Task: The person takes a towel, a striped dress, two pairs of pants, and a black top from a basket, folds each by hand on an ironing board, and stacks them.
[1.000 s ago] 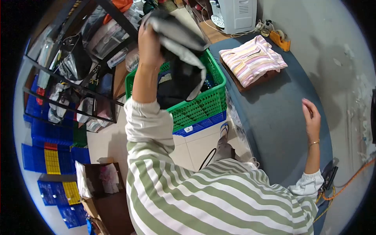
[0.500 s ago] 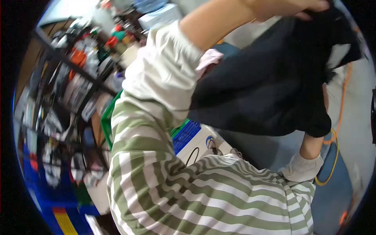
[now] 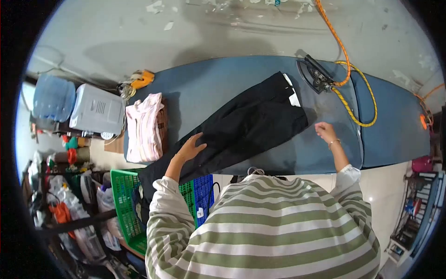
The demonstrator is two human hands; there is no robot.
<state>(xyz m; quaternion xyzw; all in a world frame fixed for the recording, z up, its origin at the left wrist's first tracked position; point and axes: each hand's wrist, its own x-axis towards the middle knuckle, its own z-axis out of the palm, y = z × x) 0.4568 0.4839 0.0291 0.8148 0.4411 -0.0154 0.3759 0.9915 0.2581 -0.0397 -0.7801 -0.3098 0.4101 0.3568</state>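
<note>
Black trousers [image 3: 251, 123] lie lengthwise on the blue-grey ironing table [image 3: 204, 79], waistband with a white patch toward the upper right, legs running off the lower left edge. My left hand [image 3: 189, 148] is over the legs, fingers apart, holding nothing. Right of the waistband my right hand [image 3: 325, 132] hovers above the table, fingers bent together; whether anything is between them is too small to see. An iron [image 3: 316, 76] with an orange and yellow cord rests at the back, beyond the waistband.
Folded striped pink clothing [image 3: 145, 128] is stacked at the table's left end. Below it stand a green basket [image 3: 121, 200] and a blue one [image 3: 203, 193]. A white machine [image 3: 96, 109] and a water bottle [image 3: 53, 97] are farther left; a rack [image 3: 416, 209] is at right.
The black trousers, earlier held up in my hands, now lie on the table. Both hands have let go of them, and the view has swung round to face the table.
</note>
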